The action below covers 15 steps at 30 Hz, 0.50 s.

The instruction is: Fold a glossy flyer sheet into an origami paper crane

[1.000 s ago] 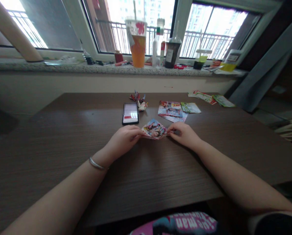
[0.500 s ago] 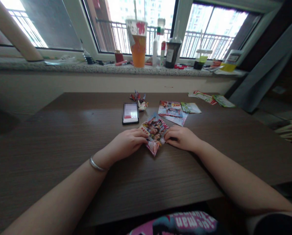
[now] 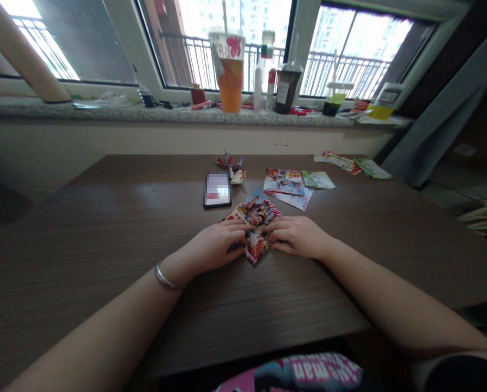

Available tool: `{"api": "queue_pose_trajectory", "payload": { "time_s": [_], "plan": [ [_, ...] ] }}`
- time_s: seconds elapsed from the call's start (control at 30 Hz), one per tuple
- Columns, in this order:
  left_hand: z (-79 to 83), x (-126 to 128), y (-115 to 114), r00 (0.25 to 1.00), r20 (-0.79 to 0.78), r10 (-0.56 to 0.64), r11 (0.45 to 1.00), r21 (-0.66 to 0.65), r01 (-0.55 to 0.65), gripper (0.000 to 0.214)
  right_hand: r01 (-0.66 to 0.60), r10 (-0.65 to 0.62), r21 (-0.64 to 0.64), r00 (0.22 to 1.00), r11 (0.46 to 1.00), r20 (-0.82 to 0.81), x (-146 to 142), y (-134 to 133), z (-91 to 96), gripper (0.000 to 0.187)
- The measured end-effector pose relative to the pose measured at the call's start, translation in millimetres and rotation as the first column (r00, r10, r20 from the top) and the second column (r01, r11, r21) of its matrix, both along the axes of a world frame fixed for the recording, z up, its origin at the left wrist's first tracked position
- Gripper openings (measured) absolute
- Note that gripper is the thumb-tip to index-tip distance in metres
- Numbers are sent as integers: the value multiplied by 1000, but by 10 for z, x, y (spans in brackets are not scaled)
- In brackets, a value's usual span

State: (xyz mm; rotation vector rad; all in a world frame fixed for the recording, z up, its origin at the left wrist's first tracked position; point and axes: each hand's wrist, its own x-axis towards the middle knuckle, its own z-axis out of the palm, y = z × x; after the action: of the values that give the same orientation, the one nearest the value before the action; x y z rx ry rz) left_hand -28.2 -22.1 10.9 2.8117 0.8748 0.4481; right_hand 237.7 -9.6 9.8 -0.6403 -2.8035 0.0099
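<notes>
Currently, head view: forearms converge; left hand (image 3: 217, 245) and right hand (image 3: 297, 237) lie palm-down, fingers bent over opposite sides of the folded printed paper (image 3: 257, 231) on the wood-grain table (image 3: 251, 310). Grip: cannot tell.

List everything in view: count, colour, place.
Folded paper: 1, multicoloured, between hands
Phone: 1, black-edged, beyond left hand
Folded figures: 2, reddish and white, by phone
Leaflets: several, mixed, right of phone
Table: 1, brown, below windowsill
Windowsill: 1, grey, behind table
Windows: several, pale-framed, behind windowsill
Cups: several, mixed, windowsill
Bottle: 1+, clear, windowsill
Curtain: 1, grey, right
Bracelet: 1, silver, left wrist
Left hand: 1, bare, on paper
Right hand: 1, bare, on paper
</notes>
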Motion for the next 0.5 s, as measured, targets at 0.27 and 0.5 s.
{"api": "queue_pose_trajectory", "payload": {
  "time_s": [0.27,0.5],
  "plan": [
    [-12,18,-22,998,-24,-58,996,73,60,38,38,-39,14,998,999,43,-23,-41,6,23],
    [0,-1,-34,997,-60,-48,998,38,50,36,7,-8,42,1000,999,28,-20,-38,28,25]
  ]
}}
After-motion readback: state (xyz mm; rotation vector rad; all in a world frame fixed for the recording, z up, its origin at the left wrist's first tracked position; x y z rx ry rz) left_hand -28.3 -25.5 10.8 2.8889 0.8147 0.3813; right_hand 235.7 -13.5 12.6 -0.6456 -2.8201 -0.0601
